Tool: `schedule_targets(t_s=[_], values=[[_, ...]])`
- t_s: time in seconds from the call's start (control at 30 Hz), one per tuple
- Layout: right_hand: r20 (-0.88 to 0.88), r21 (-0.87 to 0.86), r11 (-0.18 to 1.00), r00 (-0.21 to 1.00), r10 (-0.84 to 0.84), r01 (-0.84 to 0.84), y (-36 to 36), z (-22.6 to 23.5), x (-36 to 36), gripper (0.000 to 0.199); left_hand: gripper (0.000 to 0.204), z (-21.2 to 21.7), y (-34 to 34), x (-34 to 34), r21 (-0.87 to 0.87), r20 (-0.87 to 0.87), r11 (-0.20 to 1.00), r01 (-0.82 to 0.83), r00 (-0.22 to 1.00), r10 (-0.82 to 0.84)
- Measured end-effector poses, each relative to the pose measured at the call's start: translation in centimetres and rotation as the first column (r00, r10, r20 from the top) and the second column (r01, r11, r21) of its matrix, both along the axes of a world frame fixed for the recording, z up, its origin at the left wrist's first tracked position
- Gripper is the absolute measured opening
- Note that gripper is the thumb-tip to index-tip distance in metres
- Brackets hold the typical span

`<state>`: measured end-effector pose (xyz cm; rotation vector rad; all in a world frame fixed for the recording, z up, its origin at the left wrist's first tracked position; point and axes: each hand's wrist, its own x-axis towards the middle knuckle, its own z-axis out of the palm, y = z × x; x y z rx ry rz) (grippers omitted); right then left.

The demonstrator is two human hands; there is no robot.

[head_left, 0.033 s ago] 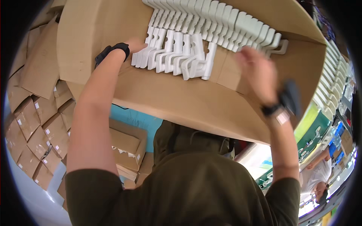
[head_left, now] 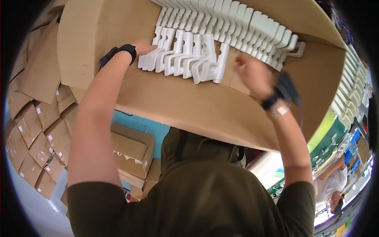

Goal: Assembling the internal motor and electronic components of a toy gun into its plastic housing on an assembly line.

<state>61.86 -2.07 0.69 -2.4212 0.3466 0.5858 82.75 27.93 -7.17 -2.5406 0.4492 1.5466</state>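
White L-shaped plastic brackets with tubular ends stand in two rows inside a large cardboard box [head_left: 185, 98]. At the left end of the shorter near row [head_left: 183, 59], my left hand [head_left: 143, 46] touches the brackets; its fingertips are partly hidden there. The last bracket [head_left: 222, 63] at this row's right end leans slightly. My right hand [head_left: 252, 75] hovers to the right of it, fingers loosely curled, slightly blurred, with no bracket visible in them. Behind runs the longer far row [head_left: 237, 23] of matching brackets, reaching toward the box's right side.
Flattened or stacked cardboard cartons [head_left: 39, 146] fill the left side. A smaller carton [head_left: 132, 154] sits below the box, near a blue surface [head_left: 136, 122]. More white brackets [head_left: 351, 87] stand outside the box on the right. A person [head_left: 331, 185] is at the far right.
My right hand has moved left, closer to the right end of the near row, and its fingers look more curled. My left hand stays by the row's left end.
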Motion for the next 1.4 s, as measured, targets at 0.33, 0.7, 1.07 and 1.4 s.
schedule_targets(t_s=[0.33, 0.7, 1.07, 1.4], values=[[-0.27, 0.383, 0.887, 0.949, -0.161, 0.259, 10.7, -21.6, -4.9, 0.075, 0.08, -10.2, 4.0, -4.1, 0.135, 0.33, 0.99, -0.037, 0.944, -0.01], [-0.601, 0.565, 0.254, 0.602, -0.526, 0.785, 7.4, -18.1, -6.5, 0.056, 0.076, -5.7, 0.6, -7.4, -0.253, -0.366, 0.411, -0.876, 0.48, 0.798], [-0.722, 0.575, -0.031, 0.489, -0.49, 0.818, 9.6, -16.9, -3.6, 0.044, 0.055, -6.6, 2.8, -5.4, -0.132, -0.471, 0.466, -0.875, 0.469, 0.747], [-0.741, 0.595, -0.029, 0.534, -0.407, 0.803, 7.8, -17.4, -4.4, 0.041, 0.09, -6.1, 1.3, -8.9, -0.449, 0.199, 0.704, 0.55, 0.83, -0.521]])
